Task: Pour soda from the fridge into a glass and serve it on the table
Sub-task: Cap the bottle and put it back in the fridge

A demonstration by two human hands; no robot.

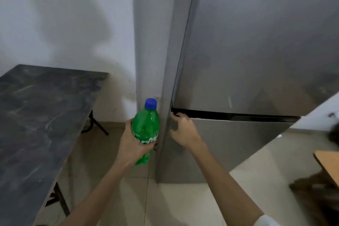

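Note:
A green soda bottle [145,124] with a blue cap stands upright in my left hand [132,145], which grips it around the label. The silver fridge [256,51] fills the right half of the view with its doors closed. My right hand [183,130] rests on the left edge of the lower fridge door, fingers curled at the dark gap between the upper and lower doors. A dark marble-patterned table [36,115] stands at the left. No glass is in view.
A white wall is behind the table. The floor [183,198] is pale tile. A tan wooden edge [328,163] and a dark blurred object show at the lower right. The table has black folding legs.

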